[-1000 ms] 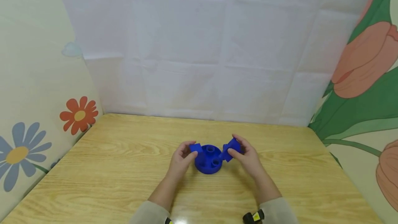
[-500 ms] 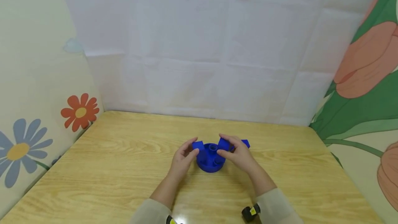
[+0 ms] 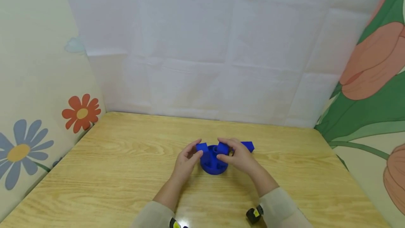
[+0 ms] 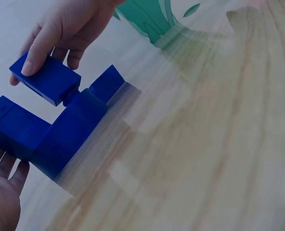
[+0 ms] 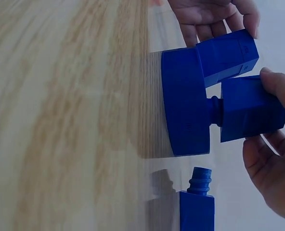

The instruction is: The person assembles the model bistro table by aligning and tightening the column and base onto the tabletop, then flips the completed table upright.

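Note:
A round blue base (image 3: 213, 170) with sockets sits on the wooden table. Standing on its left side is a blue block (image 3: 201, 147), which my left hand (image 3: 186, 162) holds between thumb and fingers. My right hand (image 3: 239, 158) pinches a second blue block (image 5: 251, 108) by its sides. This block is upright over the base's right side, its narrow peg (image 5: 215, 111) pointing down and meeting the base's top in the right wrist view. Part of the base lies hidden behind the blocks and fingers.
Another blue block (image 3: 248, 146) with a ridged peg (image 5: 200, 181) lies on the table to the right, partly behind my right hand. A white cloth (image 3: 183, 59) hangs behind the table (image 3: 110, 171); flower-patterned panels flank it.
My right hand has moved left and turned its block from tilted to upright over the base. The lying block now shows beyond that hand. My left hand keeps its grip.

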Motion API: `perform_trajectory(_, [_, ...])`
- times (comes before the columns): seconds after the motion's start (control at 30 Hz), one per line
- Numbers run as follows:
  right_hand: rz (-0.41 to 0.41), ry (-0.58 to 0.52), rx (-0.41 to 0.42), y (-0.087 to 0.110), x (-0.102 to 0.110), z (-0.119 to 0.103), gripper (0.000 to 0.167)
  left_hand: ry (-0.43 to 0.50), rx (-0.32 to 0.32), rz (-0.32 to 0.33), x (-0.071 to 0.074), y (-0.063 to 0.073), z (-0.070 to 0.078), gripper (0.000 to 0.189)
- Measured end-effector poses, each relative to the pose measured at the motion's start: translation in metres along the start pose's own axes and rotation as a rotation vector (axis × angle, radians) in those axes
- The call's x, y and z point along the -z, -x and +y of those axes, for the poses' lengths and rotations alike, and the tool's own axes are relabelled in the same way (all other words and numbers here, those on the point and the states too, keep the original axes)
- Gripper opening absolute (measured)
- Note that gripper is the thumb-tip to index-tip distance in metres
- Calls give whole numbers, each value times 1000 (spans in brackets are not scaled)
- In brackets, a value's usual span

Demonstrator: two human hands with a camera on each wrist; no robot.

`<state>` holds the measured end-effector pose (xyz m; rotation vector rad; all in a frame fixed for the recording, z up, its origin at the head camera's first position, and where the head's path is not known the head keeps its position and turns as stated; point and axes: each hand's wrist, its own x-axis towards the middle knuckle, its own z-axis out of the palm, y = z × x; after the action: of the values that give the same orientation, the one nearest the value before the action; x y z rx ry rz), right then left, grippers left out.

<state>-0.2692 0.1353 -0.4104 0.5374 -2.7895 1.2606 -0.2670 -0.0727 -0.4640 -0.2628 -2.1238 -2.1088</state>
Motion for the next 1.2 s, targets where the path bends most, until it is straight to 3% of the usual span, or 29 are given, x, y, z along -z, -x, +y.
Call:
perform_trajectory(0.53, [-15, 33, -22, 4, 4, -1, 52, 11, 8, 0, 0, 1, 2, 42])
perform_trajectory(0.83, [55, -43, -149, -1, -1, 5, 51, 23, 19, -4, 0, 2, 2, 42])
perform_trajectory(0.97, [99, -72, -141, 0, -1, 8, 40, 38, 39, -2, 0, 1, 1, 42])
perform_trajectory(1.2, [168, -218, -152, -2, -1, 14, 29, 54, 41, -3, 0, 1, 2, 43])
